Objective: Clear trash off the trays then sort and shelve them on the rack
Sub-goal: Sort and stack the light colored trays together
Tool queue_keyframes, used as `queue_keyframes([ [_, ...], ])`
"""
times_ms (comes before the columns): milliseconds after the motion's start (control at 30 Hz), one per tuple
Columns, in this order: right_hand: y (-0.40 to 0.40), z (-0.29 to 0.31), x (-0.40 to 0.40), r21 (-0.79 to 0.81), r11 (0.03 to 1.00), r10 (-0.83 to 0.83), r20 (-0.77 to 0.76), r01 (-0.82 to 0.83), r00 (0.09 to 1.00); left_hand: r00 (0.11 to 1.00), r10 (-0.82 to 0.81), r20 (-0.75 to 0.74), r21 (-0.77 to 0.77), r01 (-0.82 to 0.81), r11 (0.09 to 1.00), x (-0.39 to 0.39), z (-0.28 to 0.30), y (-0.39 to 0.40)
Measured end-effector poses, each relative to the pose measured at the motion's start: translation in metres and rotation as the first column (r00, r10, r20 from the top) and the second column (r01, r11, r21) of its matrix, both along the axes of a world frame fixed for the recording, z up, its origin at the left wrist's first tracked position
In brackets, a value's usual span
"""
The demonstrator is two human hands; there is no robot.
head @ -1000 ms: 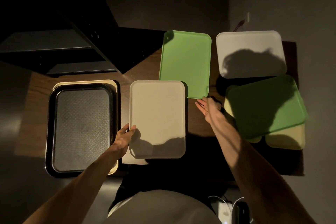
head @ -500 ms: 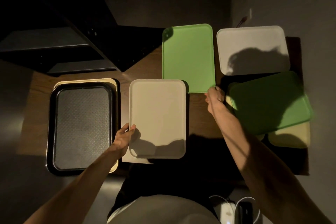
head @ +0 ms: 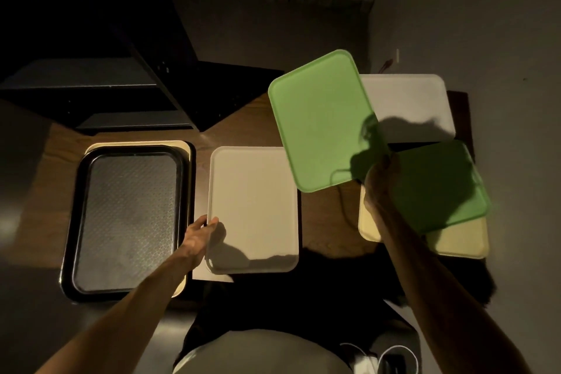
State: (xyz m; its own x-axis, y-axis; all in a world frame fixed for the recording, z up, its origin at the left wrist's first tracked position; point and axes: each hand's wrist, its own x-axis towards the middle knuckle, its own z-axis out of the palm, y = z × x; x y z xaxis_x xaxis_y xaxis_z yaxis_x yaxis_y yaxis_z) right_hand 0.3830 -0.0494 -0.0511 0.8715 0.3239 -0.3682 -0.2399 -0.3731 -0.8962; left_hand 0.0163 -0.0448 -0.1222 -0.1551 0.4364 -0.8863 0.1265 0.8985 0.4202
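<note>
My right hand point(head: 381, 182) grips the near corner of a green tray point(head: 318, 118) and holds it lifted and tilted above the table. My left hand point(head: 198, 235) holds the left edge of a cream tray point(head: 255, 206) lying flat in the middle. A black textured tray point(head: 127, 218) sits on a yellow tray point(head: 185, 149) at the left. At the right, a second green tray point(head: 440, 188) lies on a yellow tray point(head: 458, 243), with a white tray point(head: 406, 100) behind them.
The wooden table point(head: 328, 218) carries all the trays. A dark rack with shelves point(head: 91, 94) stands at the back left, touching the table's far edge. A dark cable point(head: 344, 206) lies on the wood under the lifted tray.
My right hand took hold of the far green tray's near corner, lifted it off the table and swung it rightward, tilted. My left hand stayed on the cream tray.
</note>
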Motion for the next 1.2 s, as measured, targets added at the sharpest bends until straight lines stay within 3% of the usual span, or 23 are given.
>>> queue_keyframes([
  [67, -0.015, -0.022, -0.015, 0.043, 0.998, -0.026, -0.179, 0.035, 0.984, 1.0, 0.008, -0.002, 0.005, -0.008, 1.0, 0.002, 0.003, -0.001],
  [167, -0.048, -0.031, -0.056, -0.028, 1.0, -0.022, -0.402, 0.011, 0.916, 1.0, 0.007, 0.014, 0.003, -0.007, 1.0, 0.003, 0.004, 0.0],
  [333, -0.079, -0.042, -0.115, -0.048, 0.997, 0.025, -0.508, -0.057, 0.861, 0.99, 0.092, 0.103, -0.038, -0.089, 0.995, 0.001, 0.006, 0.003],
  [500, -0.096, -0.046, -0.143, -0.11, 0.99, 0.003, -0.585, -0.083, 0.811, 0.977, 0.008, 0.215, 0.003, -0.009, 1.0, -0.002, 0.007, -0.001],
  [633, -0.11, -0.042, -0.147, -0.133, 0.94, 0.208, -0.509, -0.315, 0.836, 0.978, -0.062, 0.2, 0.032, 0.056, 0.998, 0.001, 0.011, -0.001],
  [700, -0.118, -0.049, -0.144, -0.258, 0.824, 0.389, -0.389, -0.504, 0.835, 0.988, -0.042, 0.147, 0.043, 0.036, 0.998, 0.004, 0.011, -0.002],
  [767, -0.125, -0.052, -0.141, -0.418, 0.651, 0.601, -0.226, -0.633, 0.767, 0.993, -0.001, 0.121, 0.035, -0.003, 0.999, 0.008, 0.011, -0.002],
  [833, -0.13, -0.051, -0.136, -0.602, 0.432, 0.806, -0.078, -0.672, 0.587, 0.993, 0.029, 0.111, 0.045, -0.034, 0.998, 0.01, 0.01, -0.001],
  [900, -0.132, -0.048, -0.131, -0.717, 0.265, 0.914, -0.027, -0.644, 0.406, 0.995, 0.037, 0.093, 0.041, -0.041, 0.998, 0.009, 0.009, 0.0],
  [1000, -0.134, -0.047, -0.126, -0.803, 0.104, 0.962, -0.069, -0.587, 0.265, 0.996, 0.026, 0.087, 0.038, -0.029, 0.999, 0.008, 0.009, 0.001],
  [1200, -0.13, -0.048, -0.113, -0.736, -0.109, 0.944, -0.288, -0.668, 0.163, 0.996, -0.037, 0.086, 0.041, 0.033, 0.999, 0.012, 0.016, 0.0],
])
